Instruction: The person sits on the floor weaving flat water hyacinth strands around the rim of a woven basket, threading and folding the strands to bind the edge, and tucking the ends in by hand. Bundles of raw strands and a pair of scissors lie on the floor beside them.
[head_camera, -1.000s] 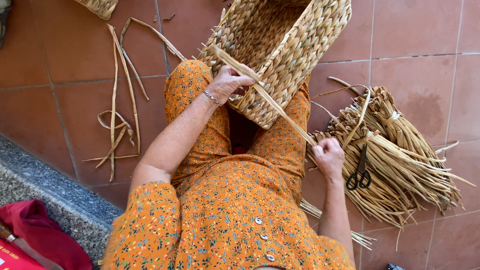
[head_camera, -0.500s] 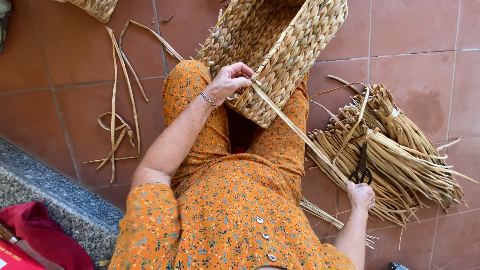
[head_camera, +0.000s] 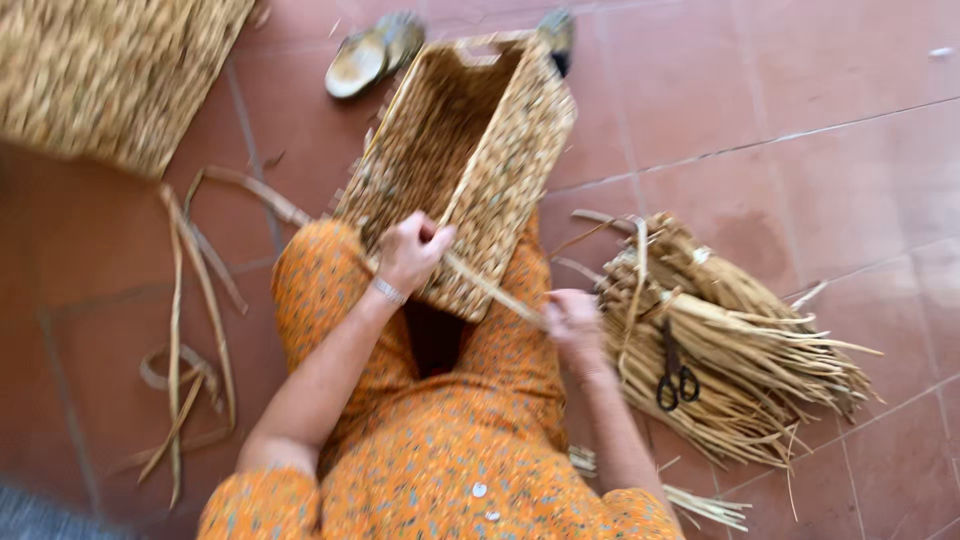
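The left hand (head_camera: 412, 252) is pinching a reed strand (head_camera: 495, 290) against the woven basket (head_camera: 470, 160). The right hand (head_camera: 572, 318) is gripping the strand's far end, apparently mid-weave; tucking it probably needs steady tension.

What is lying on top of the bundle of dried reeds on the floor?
A pair of black scissors lies on top of the reed bundle, blades pointing away from the person. The right hand touches the bundle's near end. Whatever is under the bundle is covered; only floor tiles show around it.

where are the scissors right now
In the head view, the black scissors lie on the bundle of dried reeds on the floor, just right of the person's right hand.
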